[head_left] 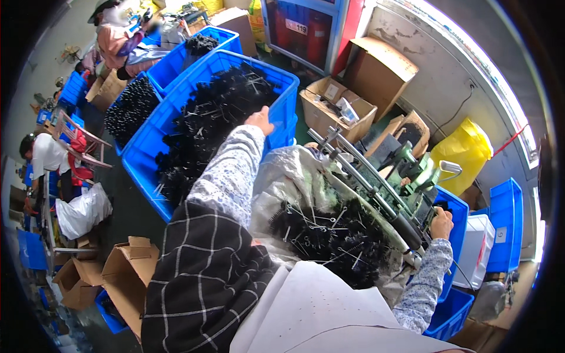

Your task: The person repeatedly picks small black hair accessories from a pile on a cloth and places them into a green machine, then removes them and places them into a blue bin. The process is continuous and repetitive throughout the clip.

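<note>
My left hand [261, 121] reaches over a large blue bin [286, 88] heaped with black bristle brushes [226, 97] on thin metal wires. It is at the bin's right rim, fingers curled; what they grip, if anything, is hidden. On the right, my right hand [441, 224] is closed beside a green metal machine [406, 170] with long steel rods, next to a blue crate [462, 226]. I cannot make out what its fingers hold. Between my arms, more black brushes with looped wire ends [329, 235] lie on a whitish woven sack [282, 176].
Behind the machine stand cardboard boxes [338, 109] and a yellow bag [465, 156]. Blue and white crates [474, 250] are stacked at the right. Further blue bins [226, 40] with black brushes are at the far left, near other seated people. An open carton [126, 270] stands at lower left.
</note>
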Motion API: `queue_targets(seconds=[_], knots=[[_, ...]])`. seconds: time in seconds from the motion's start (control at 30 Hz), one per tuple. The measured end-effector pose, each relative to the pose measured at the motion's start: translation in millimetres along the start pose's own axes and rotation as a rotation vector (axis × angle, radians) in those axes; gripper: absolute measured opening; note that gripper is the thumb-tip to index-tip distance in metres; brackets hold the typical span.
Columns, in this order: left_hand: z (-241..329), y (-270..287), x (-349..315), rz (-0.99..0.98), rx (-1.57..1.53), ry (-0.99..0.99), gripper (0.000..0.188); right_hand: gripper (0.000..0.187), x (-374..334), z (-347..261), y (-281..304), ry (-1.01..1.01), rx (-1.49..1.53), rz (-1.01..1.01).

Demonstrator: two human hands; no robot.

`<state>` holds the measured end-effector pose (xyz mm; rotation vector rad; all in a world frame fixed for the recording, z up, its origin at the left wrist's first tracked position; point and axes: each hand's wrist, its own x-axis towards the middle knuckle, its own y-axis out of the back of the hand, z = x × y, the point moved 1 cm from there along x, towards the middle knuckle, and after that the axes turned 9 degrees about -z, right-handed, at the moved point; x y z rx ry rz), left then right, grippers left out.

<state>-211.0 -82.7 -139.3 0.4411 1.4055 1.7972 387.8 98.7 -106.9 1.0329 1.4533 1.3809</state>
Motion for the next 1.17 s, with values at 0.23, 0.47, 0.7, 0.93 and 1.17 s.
queue_targets(seconds=[0.23, 0.47, 0.7, 0.93, 1.17], knots=[[6, -2, 6, -0.038, 0.007, 0.022, 0.04, 0.012, 4, -7, 2, 0.179, -0.092, 0.157], [1, 3, -1, -0.021, 0.025, 0.04, 0.042, 0.011, 1, -11, 16, 0.259, -0.136, 0.219], [5, -1, 7, -0.049, 0.027, 0.013, 0.045, 0.014, -31, 81, 38, -0.077, -0.136, 0.329], [3, -2, 6, -0.066, 0.036, 0.051, 0.052, 0.032, -47, 106, 7, -0.212, -0.112, 0.298], [5, 4, 2, -0.065, 0.042, 0.069, 0.051, 0.024, -43, -1, -22, -0.084, 0.221, 0.241]])
